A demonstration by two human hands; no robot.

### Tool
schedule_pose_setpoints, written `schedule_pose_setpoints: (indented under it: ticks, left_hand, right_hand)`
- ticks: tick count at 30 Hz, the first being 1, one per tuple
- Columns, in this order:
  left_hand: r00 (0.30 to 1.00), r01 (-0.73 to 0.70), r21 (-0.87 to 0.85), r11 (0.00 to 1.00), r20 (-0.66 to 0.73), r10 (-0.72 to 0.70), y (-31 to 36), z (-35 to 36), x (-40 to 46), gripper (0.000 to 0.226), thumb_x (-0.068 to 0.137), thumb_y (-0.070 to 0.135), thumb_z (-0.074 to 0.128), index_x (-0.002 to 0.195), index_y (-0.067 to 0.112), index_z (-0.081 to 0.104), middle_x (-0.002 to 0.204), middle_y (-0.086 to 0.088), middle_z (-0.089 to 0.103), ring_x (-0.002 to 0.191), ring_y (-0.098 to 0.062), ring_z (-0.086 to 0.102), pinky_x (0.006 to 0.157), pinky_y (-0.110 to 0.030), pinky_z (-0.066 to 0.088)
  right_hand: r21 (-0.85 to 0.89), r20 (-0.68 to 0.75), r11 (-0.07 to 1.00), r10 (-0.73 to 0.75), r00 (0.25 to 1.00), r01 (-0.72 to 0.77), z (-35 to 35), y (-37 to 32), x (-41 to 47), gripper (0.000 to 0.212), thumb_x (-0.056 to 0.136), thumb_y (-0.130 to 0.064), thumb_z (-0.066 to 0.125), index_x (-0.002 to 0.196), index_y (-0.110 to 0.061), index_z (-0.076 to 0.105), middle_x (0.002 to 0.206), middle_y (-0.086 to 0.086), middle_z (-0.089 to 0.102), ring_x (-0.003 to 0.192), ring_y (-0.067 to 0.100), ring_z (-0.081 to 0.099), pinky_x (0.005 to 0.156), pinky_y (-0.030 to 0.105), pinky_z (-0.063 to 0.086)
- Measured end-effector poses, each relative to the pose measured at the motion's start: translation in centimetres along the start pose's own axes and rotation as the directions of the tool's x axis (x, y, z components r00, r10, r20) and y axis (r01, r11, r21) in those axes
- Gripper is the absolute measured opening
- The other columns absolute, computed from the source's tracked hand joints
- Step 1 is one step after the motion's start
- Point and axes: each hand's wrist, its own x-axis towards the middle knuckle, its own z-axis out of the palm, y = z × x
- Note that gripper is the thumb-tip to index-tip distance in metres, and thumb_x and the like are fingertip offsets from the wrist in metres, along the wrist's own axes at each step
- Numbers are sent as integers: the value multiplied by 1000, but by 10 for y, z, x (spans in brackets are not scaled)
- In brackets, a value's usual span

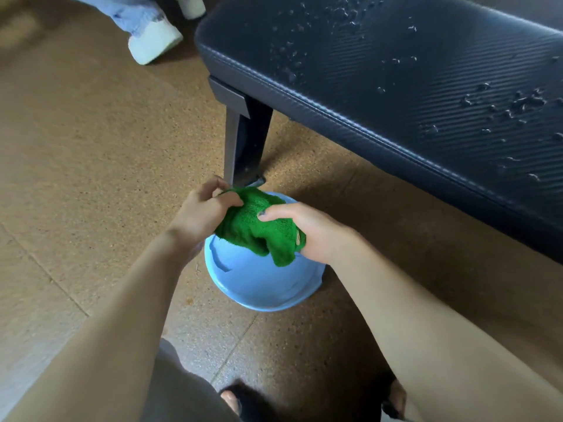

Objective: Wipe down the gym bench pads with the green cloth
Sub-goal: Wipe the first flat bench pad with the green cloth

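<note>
A bunched green cloth (259, 226) hangs over a light blue basin (262, 284) on the floor. My left hand (204, 208) grips its far left end with curled fingers. My right hand (304, 229) holds the near right part, thumb lying across the top. The black gym bench pad (411, 86) runs across the upper right, above and beyond the basin. Small pale droplets or specks are scattered over its ribbed surface.
A dark metal bench leg (243, 138) comes down to the floor just behind the basin. Another person's white shoe (152, 41) and blue trouser leg stand at the top left. My sandalled feet (237, 400) show at the bottom edge on the brown speckled floor.
</note>
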Motion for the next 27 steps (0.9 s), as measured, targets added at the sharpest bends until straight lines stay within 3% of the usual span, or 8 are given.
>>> schedule_pose_setpoints:
  ticks: [7, 13, 18, 20, 22, 24, 25, 27]
  left_hand:
    - [991, -135, -38, 990, 20, 136, 14, 8, -2, 14, 71, 22, 66, 80, 24, 56, 77, -10, 53, 70, -20, 49, 59, -32, 36]
    - [969, -81, -204, 976, 211, 125, 48, 4, -17, 23, 69, 14, 63, 91, 18, 61, 85, -12, 54, 76, -25, 52, 63, -35, 40]
    - [918, -394, -108, 913, 8, 397, 165, -14, -29, 19, 67, 14, 59, 85, 21, 62, 70, -2, 55, 58, -17, 49, 45, -25, 33]
    - [783, -616, 25, 787, -90, 615, 217, -15, -34, 19, 69, 16, 64, 83, 29, 60, 74, 8, 57, 66, -12, 52, 54, -27, 40]
    - [547, -799, 235, 553, -96, 832, 251, -7, -38, 18, 76, 16, 62, 89, 25, 57, 82, 10, 57, 75, -12, 54, 66, -27, 46]
    - [322, -835, 466, 293, -18, 946, 264, 7, -35, 19, 80, 16, 59, 98, 12, 57, 90, 5, 55, 83, -19, 53, 73, -34, 45]
    - [309, -808, 546, 222, 72, 948, 262, 14, -28, 23, 81, 18, 58, 101, 9, 56, 93, 2, 55, 85, -22, 52, 73, -37, 43]
    - [491, -711, 686, 156, 325, 808, 244, 30, -10, 29, 87, 27, 62, 112, 15, 53, 102, -2, 59, 93, -28, 58, 74, -40, 47]
  right_hand:
    - [-101, -177, 987, -145, 973, 129, 10, -11, -16, 42, 74, -13, 75, 116, -12, 75, 112, 17, 77, 105, 35, 74, 94, 46, 58]
    - [-178, -37, 953, -255, 966, 244, 31, -52, -72, 27, 92, -3, 65, 113, -18, 74, 110, 5, 79, 105, 22, 75, 97, 41, 58]
    - [-653, -197, 686, -562, 803, 320, 40, -121, -126, 29, 84, -24, 74, 113, -25, 70, 103, -3, 77, 100, 13, 73, 100, 47, 55]
    - [-773, -300, 560, -737, 606, 298, 36, -143, -143, 32, 89, -24, 71, 121, -31, 66, 104, -7, 73, 101, 6, 69, 100, 38, 53]
    - [-880, -328, 425, -867, 375, 214, 28, -158, -150, 38, 95, -27, 67, 133, -27, 61, 118, -6, 68, 110, 8, 63, 102, 34, 51]
    - [-941, -303, 335, -895, 327, 46, 20, -162, -144, 45, 100, -33, 61, 143, -21, 54, 136, 0, 61, 126, 18, 56, 105, 35, 45]
    - [-954, -291, 296, -894, 340, -39, 16, -160, -137, 49, 103, -37, 56, 148, -18, 51, 143, 4, 57, 132, 24, 51, 107, 37, 42]
    - [-959, -272, 216, -885, 378, -183, 8, -149, -122, 57, 107, -45, 38, 153, -12, 45, 150, 11, 53, 141, 32, 44, 116, 42, 34]
